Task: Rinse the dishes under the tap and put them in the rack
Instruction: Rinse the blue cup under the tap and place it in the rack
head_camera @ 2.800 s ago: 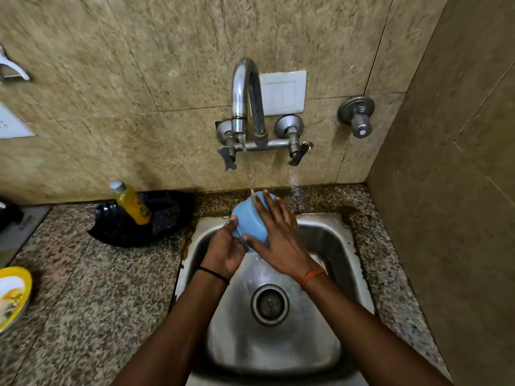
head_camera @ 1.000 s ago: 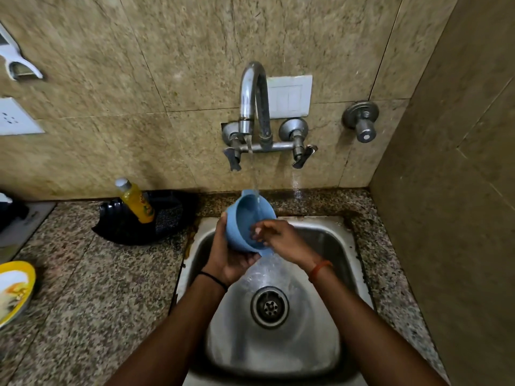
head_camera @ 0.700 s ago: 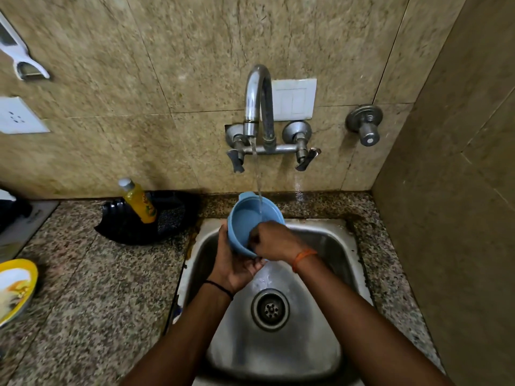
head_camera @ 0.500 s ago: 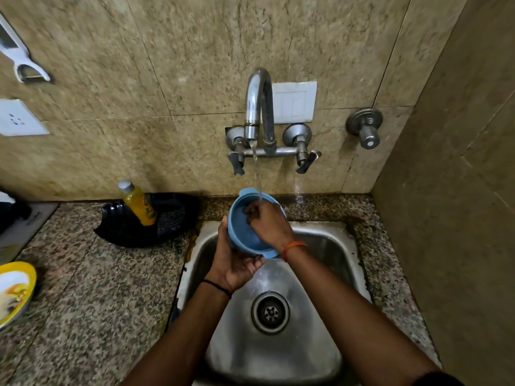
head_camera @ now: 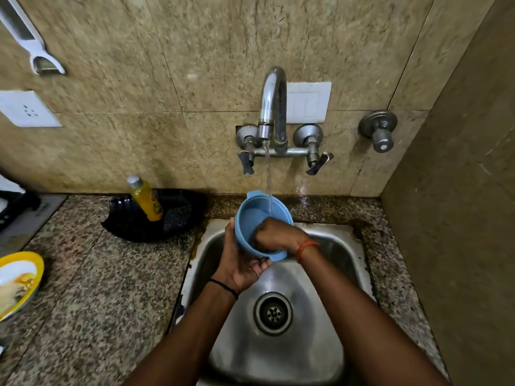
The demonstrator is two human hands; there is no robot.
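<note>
A blue plastic bowl (head_camera: 252, 215) is held over the steel sink (head_camera: 334, 252), its mouth tilted up toward the tap (head_camera: 273, 107). A thin stream of water falls into it. My left hand (head_camera: 239, 260) grips the bowl from below and the left side, thumb along its wall. My right hand (head_camera: 276, 236) reaches over the near rim with its fingers curled down inside the bowl; the fingertips are hidden.
A yellow bottle (head_camera: 145, 197) stands in a black tray (head_camera: 125, 221) on the granite counter (head_camera: 97, 288) left of the sink. A yellow-rimmed plate (head_camera: 16, 282) lies at the far left. A wall closes off the right side.
The bowl was turned from bottom-up to mouth-up under the stream. My right hand moved from its outside to the rim and now reaches inside it.
</note>
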